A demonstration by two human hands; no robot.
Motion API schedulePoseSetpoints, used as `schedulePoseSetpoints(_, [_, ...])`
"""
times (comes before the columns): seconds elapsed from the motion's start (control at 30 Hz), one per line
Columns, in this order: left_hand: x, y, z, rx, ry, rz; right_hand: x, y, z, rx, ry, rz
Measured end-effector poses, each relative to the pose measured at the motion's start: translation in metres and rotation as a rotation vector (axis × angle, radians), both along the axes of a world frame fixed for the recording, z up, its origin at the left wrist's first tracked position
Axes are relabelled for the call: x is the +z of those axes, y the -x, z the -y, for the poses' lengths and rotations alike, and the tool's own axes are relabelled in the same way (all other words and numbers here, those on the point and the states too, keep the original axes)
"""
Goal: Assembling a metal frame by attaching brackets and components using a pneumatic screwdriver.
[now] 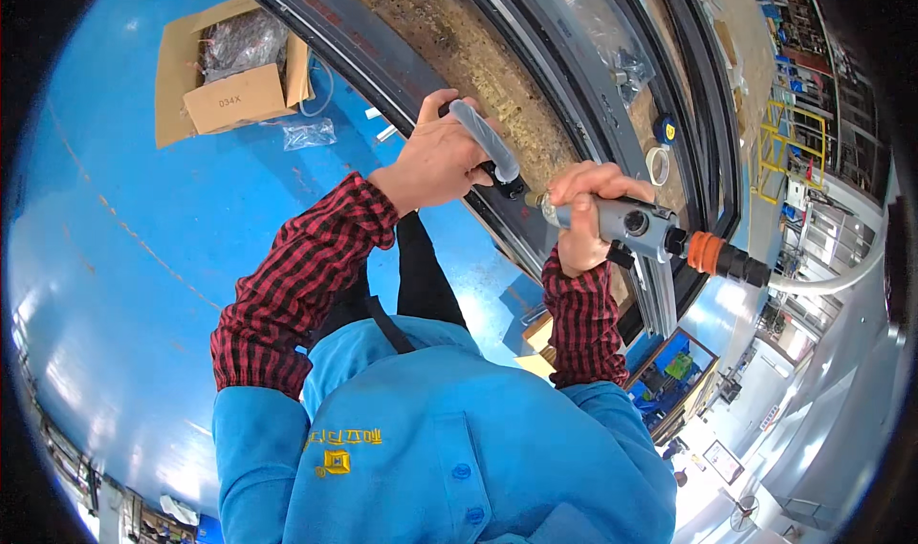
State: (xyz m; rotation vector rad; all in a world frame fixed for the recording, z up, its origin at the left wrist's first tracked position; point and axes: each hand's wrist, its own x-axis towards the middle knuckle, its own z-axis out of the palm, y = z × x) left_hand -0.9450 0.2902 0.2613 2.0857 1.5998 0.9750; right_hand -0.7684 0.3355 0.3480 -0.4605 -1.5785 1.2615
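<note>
My left hand is closed round a handle with a grey grip that looks film-wrapped, and a black base. It holds the handle against the near dark profile of a long frame. In my right hand is a grey air screwdriver, its nose pointing left at the base of the handle. Whether the tip touches a screw there is too small to tell. An orange and black coupling joins the tool's rear to a pale air hose.
On the worn workbench lie more dark profiles, a clear plastic bag of parts, a tape roll and a blue-and-yellow tape measure. An open cardboard box stands on the blue floor at left, a small clear bag beside it.
</note>
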Motion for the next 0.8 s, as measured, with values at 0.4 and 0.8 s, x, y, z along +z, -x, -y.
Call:
schedulePoseSetpoints(0.4, [0.001,0.002,0.0,-0.011,0.007,-0.003,-0.002,0.003,0.002,-0.045,0.013,0.002])
schedulePoseSetpoints(0.8, [-0.005,0.021,0.001,-0.083,-0.064,0.024,-0.007,0.002,0.007,-0.125,0.038,-0.056])
